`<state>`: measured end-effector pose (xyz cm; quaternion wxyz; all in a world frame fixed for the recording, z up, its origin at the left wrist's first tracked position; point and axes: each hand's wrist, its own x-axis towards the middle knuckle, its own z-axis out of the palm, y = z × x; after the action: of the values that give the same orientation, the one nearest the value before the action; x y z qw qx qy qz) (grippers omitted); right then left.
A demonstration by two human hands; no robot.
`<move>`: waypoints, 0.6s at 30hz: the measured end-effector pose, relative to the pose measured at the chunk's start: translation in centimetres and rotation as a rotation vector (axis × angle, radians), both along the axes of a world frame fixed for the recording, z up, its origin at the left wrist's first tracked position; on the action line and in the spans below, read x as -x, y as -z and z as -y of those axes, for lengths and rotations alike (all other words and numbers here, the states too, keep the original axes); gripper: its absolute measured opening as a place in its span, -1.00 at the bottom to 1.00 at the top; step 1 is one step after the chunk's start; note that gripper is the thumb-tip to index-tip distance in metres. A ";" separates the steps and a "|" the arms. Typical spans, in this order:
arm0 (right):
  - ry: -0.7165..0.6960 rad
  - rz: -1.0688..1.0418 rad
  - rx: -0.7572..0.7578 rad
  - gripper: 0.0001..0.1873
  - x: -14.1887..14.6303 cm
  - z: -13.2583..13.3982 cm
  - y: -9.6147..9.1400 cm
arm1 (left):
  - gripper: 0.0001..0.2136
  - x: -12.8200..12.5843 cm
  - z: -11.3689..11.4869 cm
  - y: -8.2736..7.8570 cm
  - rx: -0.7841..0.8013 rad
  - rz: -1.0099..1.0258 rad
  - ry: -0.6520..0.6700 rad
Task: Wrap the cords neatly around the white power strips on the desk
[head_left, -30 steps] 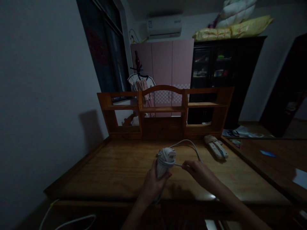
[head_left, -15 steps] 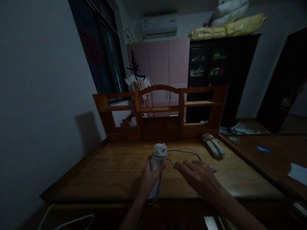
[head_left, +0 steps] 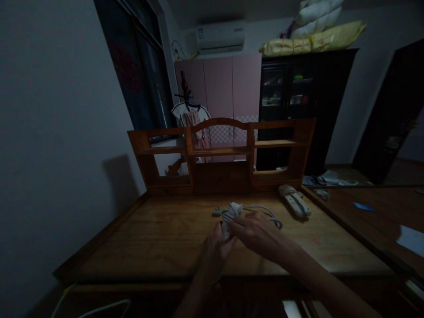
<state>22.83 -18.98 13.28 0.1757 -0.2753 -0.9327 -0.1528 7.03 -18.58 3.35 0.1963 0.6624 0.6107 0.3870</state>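
A white power strip [head_left: 235, 209] with its cable wound round its upper end is gripped in my left hand [head_left: 215, 249], above the wooden desk. Most of its body is hidden behind my hands. My right hand [head_left: 260, 234] is closed at the windings, pinching the grey-white cord [head_left: 264, 209], which loops out to the right. The cord's plug [head_left: 217, 212] shows just left of the strip's end. Farther right, a second power strip [head_left: 296, 202] with its cable wrapped round one end lies on the desk.
A wooden shelf unit [head_left: 218, 151] stands along the desk's [head_left: 149, 238] back edge. To the left is a wall [head_left: 66, 132]. On the right, another surface [head_left: 357, 221] holds a blue card [head_left: 363, 206] and white paper [head_left: 411, 240]. A white cable [head_left: 106, 305] hangs at lower left.
My right hand has moved left and in to the strip, bringing the cord with it. The strip has tilted and shifted right, and the plug now shows on its left.
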 end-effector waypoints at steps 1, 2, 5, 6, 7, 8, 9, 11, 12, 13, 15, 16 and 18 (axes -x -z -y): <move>0.013 -0.002 0.047 -0.86 0.1 -0.4 -0.6 | -0.63 -0.4 0.0 0.1 -0.013 -0.059 0.003; 0.022 0.001 0.102 -0.87 0.2 -0.9 -1.2 | -0.62 -0.7 0.0 0.1 -0.016 -0.125 0.010; 0.022 -0.024 0.262 -0.91 0.4 -2.6 -2.8 | -0.53 -1.3 -0.1 0.2 0.017 -0.305 0.033; 0.004 -0.051 0.313 -0.92 0.5 -3.4 -3.2 | -0.50 -1.3 -0.1 0.1 0.026 -0.339 0.046; -0.021 -0.082 0.370 -0.90 0.5 -4.2 -3.4 | -0.48 -1.3 -0.1 0.0 0.032 -0.351 0.069; -0.054 -0.112 0.439 -0.86 0.6 -5.1 -3.5 | -0.47 -1.2 -0.1 0.0 0.031 -0.338 0.098; -0.096 -0.132 0.523 -0.82 0.7 -6.1 -3.5 | -0.47 -1.0 0.0 -0.2 0.029 -0.307 0.130; -0.183 -0.140 0.723 -0.73 0.9 -8.2 -3.2 | -0.51 -0.6 0.2 -0.4 0.020 -0.223 0.190; -0.217 -0.129 0.825 -0.70 1.0 -9.3 -2.9 | -0.52 -0.5 0.4 -0.5 0.014 -0.191 0.207; -0.249 -0.113 0.920 -0.67 1.2 -10.3 -2.5 | -0.54 -0.3 0.6 -0.6 0.008 -0.175 0.213; -0.304 -0.090 1.075 -0.66 1.3 -11.9 -1.6 | -0.55 -0.1 0.9 -0.7 0.005 -0.177 0.205; -0.323 -0.104 1.149 -0.67 1.4 -12.6 -1.0 | -0.55 0.0 1.0 -0.8 0.002 -0.180 0.197; -0.340 -0.189 1.292 -0.69 1.2 -13.5 0.6 | -0.54 0.2 1.3 -1.0 -0.012 -0.151 0.198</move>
<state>21.60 -5.43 12.73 0.0782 -0.1865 -0.8479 0.4901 6.88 -19.84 4.37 0.1827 0.7479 0.5531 0.3184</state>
